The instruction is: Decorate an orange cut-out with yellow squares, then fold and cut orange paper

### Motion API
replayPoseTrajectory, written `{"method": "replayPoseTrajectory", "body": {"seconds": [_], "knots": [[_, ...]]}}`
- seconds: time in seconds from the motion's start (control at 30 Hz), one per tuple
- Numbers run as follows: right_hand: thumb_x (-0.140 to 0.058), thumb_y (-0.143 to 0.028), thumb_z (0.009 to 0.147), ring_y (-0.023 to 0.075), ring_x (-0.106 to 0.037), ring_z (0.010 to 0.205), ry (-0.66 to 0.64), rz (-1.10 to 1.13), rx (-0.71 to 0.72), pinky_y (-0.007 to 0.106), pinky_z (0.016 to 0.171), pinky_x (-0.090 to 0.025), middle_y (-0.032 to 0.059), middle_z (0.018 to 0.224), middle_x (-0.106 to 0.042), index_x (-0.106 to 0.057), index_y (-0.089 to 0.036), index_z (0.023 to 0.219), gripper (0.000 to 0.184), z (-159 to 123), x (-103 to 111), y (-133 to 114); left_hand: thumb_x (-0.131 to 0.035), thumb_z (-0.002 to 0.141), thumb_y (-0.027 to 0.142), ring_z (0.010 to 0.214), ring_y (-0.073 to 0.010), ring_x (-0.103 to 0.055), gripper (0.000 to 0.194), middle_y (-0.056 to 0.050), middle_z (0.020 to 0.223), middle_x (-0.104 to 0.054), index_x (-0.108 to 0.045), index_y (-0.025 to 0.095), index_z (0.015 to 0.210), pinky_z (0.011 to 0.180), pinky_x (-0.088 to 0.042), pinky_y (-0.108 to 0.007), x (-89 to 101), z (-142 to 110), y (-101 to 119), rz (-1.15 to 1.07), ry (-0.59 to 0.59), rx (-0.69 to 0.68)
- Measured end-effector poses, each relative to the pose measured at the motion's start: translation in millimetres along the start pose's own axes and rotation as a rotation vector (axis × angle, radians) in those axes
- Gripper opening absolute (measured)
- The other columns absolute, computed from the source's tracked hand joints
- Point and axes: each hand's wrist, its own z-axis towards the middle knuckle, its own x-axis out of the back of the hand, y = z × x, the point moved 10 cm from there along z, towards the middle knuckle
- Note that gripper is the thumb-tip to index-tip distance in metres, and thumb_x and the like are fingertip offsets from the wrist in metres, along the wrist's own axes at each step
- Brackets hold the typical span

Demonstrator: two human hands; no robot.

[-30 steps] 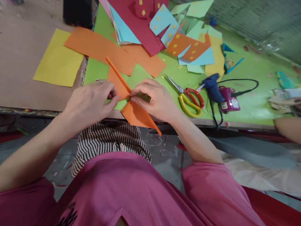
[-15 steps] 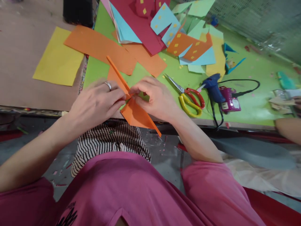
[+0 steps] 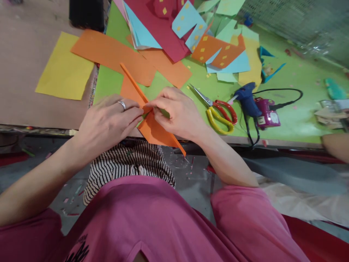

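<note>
Between my hands at the table's front edge is a folded piece of orange paper (image 3: 156,131), with a narrow raised fold along its far side and a corner jutting past the edge. My left hand (image 3: 110,114), wearing a ring, has its fingers together and pressed on the paper's middle. Thumb and forefinger of my right hand (image 3: 176,112) pinch the same paper just beside the left fingertips. The exact spot they grip is partly hidden. Scissors (image 3: 214,109) with one red and one yellow handle lie right of my right hand, blades half shut.
A blue glue gun (image 3: 247,99) and a purple device (image 3: 268,113) with a black cord lie to the right. Orange strips (image 3: 114,54), yellow paper (image 3: 65,67) and cut, dotted pieces (image 3: 220,52) spread behind my hands. A black phone-like object (image 3: 86,14) lies back left. Another person's arm (image 3: 336,147) rests far right.
My hands keep hold of the orange paper, and the fingertips shift slightly at its middle fold. The view has drifted a little; the things on the table stay put.
</note>
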Motion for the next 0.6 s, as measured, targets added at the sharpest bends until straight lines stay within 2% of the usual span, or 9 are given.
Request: {"method": "replayPoseTrajectory", "body": {"seconds": [0.1,0.27,0.47,0.6], "knots": [[-0.046,-0.021,0.1,0.0225,-0.06,0.1,-0.037,-0.052,-0.089,0.036,0.086,-0.044,0.0066,0.107,-0.066,-0.071,-0.02,0.111,0.028,7,2,1,-0.044,0.106,0.031,0.095,-0.0291,-0.071,0.029,-0.008,0.106,-0.078,-0.072,0.024,0.102,0.083,-0.057,-0.047,-0.2,1,-1,-0.011,-0.008,0.023],[-0.052,-0.021,0.098,0.0208,-0.063,0.096,-0.175,-0.114,-0.211,0.032,0.078,-0.04,0.0063,0.109,-0.069,-0.072,-0.02,0.107,0.022,21,0,2,-0.045,0.105,0.03,0.09,-0.0277,-0.071,0.026,-0.009,0.101,-0.077,-0.069,0.024,0.096,0.075,-0.057,-0.045,2.3,-1,-3,-0.006,0.009,0.074],[-0.059,-0.021,0.094,0.0228,-0.065,0.098,-0.271,-0.096,-0.207,0.033,0.082,-0.043,0.0068,0.102,-0.072,-0.074,-0.02,0.099,0.016,36,-6,4,-0.042,0.106,0.031,0.086,-0.026,-0.069,0.029,-0.009,0.094,-0.076,-0.065,0.024,0.089,0.071,-0.054,-0.041,3.2,-4,1,0.109,0.046,0.044],[-0.065,-0.026,0.094,0.0254,-0.066,0.099,-0.219,-0.014,-0.163,0.036,0.084,-0.047,0.0074,0.095,-0.073,-0.074,-0.02,0.09,0.012,42,-9,10,-0.043,0.106,0.031,0.089,-0.0275,-0.069,0.029,-0.011,0.096,-0.076,-0.066,0.023,0.09,0.073,-0.054,-0.042,2.7,-4,0,0.089,0.045,0.049]]}}
